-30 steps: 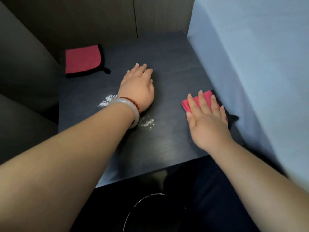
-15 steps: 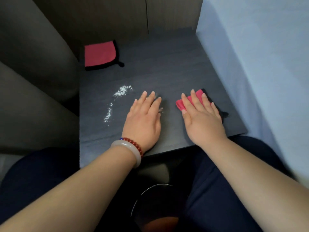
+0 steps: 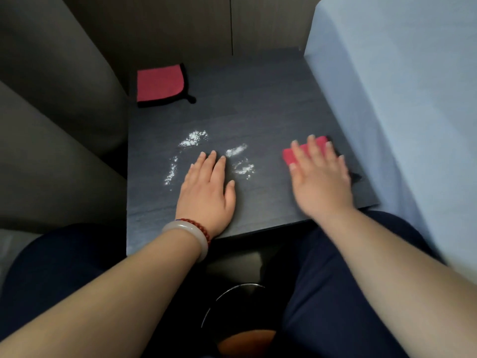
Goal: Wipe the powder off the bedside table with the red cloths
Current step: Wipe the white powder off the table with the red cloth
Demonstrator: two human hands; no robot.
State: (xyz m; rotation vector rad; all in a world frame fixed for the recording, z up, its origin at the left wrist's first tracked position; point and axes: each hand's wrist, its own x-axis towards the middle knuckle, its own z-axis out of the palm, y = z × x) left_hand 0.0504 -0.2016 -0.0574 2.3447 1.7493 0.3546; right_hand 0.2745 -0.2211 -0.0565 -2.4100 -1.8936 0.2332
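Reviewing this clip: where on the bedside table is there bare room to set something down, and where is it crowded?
Bare: the far right stretch of the bedside table, between the spare red cloth and the bed, and the near left corner beside the left hand. Crowded: the middle, with powder around that hand, and the right hand on its red cloth.

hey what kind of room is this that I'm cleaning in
Most likely a bedroom: a dark bedside table stands right against a bed draped in a pale blue sheet, with wood wall panels behind. Your hands are wiping up white powder.
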